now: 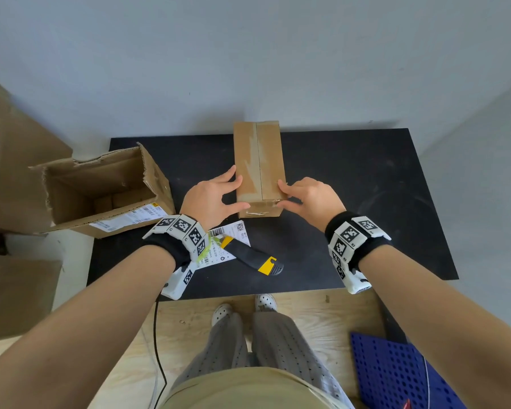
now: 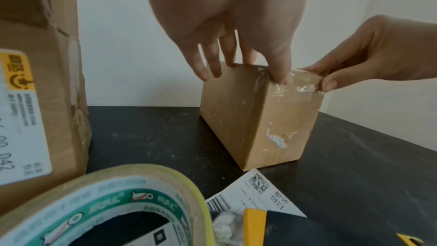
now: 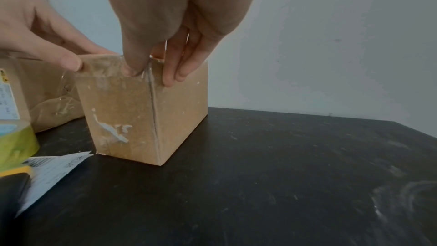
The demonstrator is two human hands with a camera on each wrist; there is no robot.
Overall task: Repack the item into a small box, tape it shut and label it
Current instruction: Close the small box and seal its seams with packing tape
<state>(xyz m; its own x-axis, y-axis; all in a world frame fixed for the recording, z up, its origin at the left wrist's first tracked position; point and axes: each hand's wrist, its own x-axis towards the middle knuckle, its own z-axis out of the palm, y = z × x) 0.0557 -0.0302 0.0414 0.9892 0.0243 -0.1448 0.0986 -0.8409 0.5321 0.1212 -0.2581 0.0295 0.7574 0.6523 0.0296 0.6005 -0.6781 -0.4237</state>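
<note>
Black-and-yellow knife [image 1: 248, 256] lies nearest, across the loose label [image 1: 239, 231], with the roll [image 2: 101, 203] beside it. Next, both hands work the near end of the box [image 1: 260, 160]. Left hand [image 1: 210, 199] has straight fingers on the left side and its thumb pressing clear tape [image 2: 295, 85] at the top edge. Right hand [image 1: 310, 199] pinches the right corner over that tape. Box sits mid-table [image 1: 366, 187], flaps closed. Judgement: packing done, taping nearly done, labelling left. Open carton [image 1: 101, 187] off to the left.

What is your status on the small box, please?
Left hand presses, right hand pinches clear tape on small brown cardboard box. Flaps closed. White paper label loose nearby.
</note>
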